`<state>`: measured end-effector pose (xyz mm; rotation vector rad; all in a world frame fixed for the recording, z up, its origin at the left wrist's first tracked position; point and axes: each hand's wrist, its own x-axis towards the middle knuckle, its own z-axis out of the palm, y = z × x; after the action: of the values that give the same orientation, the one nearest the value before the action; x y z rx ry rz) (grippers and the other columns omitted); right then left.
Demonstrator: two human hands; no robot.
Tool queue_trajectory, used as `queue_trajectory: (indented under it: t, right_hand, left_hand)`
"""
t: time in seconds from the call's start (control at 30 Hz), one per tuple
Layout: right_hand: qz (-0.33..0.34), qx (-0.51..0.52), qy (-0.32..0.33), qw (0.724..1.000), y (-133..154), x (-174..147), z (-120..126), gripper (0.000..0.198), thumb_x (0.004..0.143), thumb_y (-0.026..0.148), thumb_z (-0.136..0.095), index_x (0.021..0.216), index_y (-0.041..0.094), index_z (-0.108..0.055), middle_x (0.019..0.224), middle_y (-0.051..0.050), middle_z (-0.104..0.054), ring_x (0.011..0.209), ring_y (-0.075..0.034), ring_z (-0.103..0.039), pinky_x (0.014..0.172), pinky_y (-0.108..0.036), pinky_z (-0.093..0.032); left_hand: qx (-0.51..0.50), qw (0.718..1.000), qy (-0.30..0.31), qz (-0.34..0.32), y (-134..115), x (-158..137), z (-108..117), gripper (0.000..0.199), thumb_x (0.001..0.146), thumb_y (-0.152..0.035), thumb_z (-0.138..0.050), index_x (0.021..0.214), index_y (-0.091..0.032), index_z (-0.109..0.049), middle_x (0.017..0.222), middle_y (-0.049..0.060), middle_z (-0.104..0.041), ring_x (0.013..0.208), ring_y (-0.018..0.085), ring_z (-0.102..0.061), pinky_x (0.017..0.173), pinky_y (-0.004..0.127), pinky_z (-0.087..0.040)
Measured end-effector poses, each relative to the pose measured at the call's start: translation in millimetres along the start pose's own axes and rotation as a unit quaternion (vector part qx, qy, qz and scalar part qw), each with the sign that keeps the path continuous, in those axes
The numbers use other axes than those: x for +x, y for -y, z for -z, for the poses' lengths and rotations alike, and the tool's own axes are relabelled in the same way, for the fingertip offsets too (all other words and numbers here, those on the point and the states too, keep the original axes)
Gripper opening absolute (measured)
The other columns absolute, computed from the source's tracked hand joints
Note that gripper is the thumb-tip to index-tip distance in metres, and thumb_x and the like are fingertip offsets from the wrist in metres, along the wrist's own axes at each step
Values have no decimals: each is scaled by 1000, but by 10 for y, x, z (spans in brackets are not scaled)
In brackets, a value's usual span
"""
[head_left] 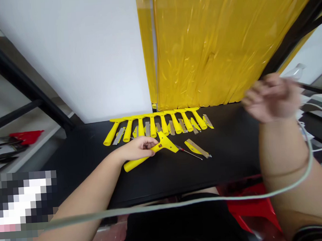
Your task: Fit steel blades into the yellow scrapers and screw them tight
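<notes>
My left hand (141, 147) is closed round a yellow T-shaped scraper handle (166, 142), whose tube end points toward the front left. Beyond the handle's wide head lies a thin screwdriver (190, 153) with a red-tinted grip, partly hidden by the head. A loose yellow plate with a metal blade strip (197, 148) rests on the table to the right of it. My right hand (274, 97) is raised off the table at the right, near a clear plastic object (296, 72). Its fingers look curled, but motion blurs them and I cannot make out anything in them.
Several more yellow scraper handles (152, 126) stand in a row at the back of the black table (221, 171), with blade pieces (119, 136) between them. A pale cable (182, 203) crosses in front of me. Yellow film (205, 45) hangs behind; a red stool (253, 205) is below.
</notes>
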<state>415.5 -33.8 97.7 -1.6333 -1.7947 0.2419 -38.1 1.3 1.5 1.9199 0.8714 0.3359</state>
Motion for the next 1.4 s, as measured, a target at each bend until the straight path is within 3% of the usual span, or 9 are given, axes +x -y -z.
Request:
queue_trajectory:
  t: [0.07,0.17,0.23,0.4,0.53,0.8,1.1,1.3,1.4]
  right_hand:
    - [52,215,83,972,98,194,-319,36,93,63,-59,99,28,-66,72,-1,-61,64,-17,-56,63,-35,-45]
    - [53,188,355,914,209,315,-769,40,81,54,-78,96,18,-72,78,-4,-70,63,-15,-59,58,-29,-45]
    - [47,150,436,886,249,294,-991,41,82,52,-77,102,17,-74,74,-2,-68,61,-15,-60,56,-28,-46]
    - [99,45,427,898,253,103,-1216,26,85,42,-77,95,18,-75,71,1,-62,62,-12,-54,57,-26,-39]
    - [132,59,446,883,216,-1,-1229,30,84,42,-79,102,19,-75,73,3,-59,63,-12,-51,61,-27,-39]
    - [129,61,462,875,204,-28,-1267,18,85,35,-75,91,18,-74,79,-2,-66,71,-15,-61,65,-27,-45]
    - [150,39,439,885,243,-45,-1277,11,85,28,-70,88,18,-72,81,-3,-68,70,-15,-57,65,-27,-44]
    - [85,50,450,888,134,17,-1077,12,82,30,-70,85,18,-71,76,-1,-67,67,-15,-57,63,-27,-43]
    - [45,18,474,879,44,50,-1034,10,79,27,-71,84,18,-72,76,-1,-69,69,-17,-60,64,-28,-45]
  left_hand:
    - [-6,1000,2,1,6,-3,-1,37,80,-28,-74,114,-15,-70,79,-3,-52,71,12,-49,67,26,-45]
    - [-11,1000,1,0,19,-12,-4,42,79,-26,-73,120,-15,-68,81,-3,-52,72,13,-48,67,26,-44]
    - [-9,1000,5,-2,17,-22,-8,44,80,-26,-73,123,-15,-67,82,-3,-52,72,13,-49,67,26,-44]
    - [39,999,15,-11,-82,-57,-32,40,85,-23,-68,123,-15,-66,81,-2,-56,69,12,-50,64,26,-43]
    - [108,994,10,-33,-203,-91,-46,35,85,-20,-64,120,-16,-68,80,-2,-58,69,13,-51,64,26,-43]
    - [183,983,0,-36,-239,-110,-30,35,85,-18,-62,119,-18,-70,80,-1,-61,68,13,-54,63,26,-43]
    - [226,973,1,-40,-233,-98,-27,37,86,-19,-62,122,-20,-71,81,0,-66,69,15,-59,65,28,-45]
    - [225,973,-6,-51,-213,-86,-12,38,84,-17,-64,121,-21,-73,99,4,-74,79,16,-64,73,30,-50]
    - [235,970,-6,-54,-216,-76,-9,37,84,-17,-63,119,-20,-73,98,4,-73,79,17,-63,73,30,-50]
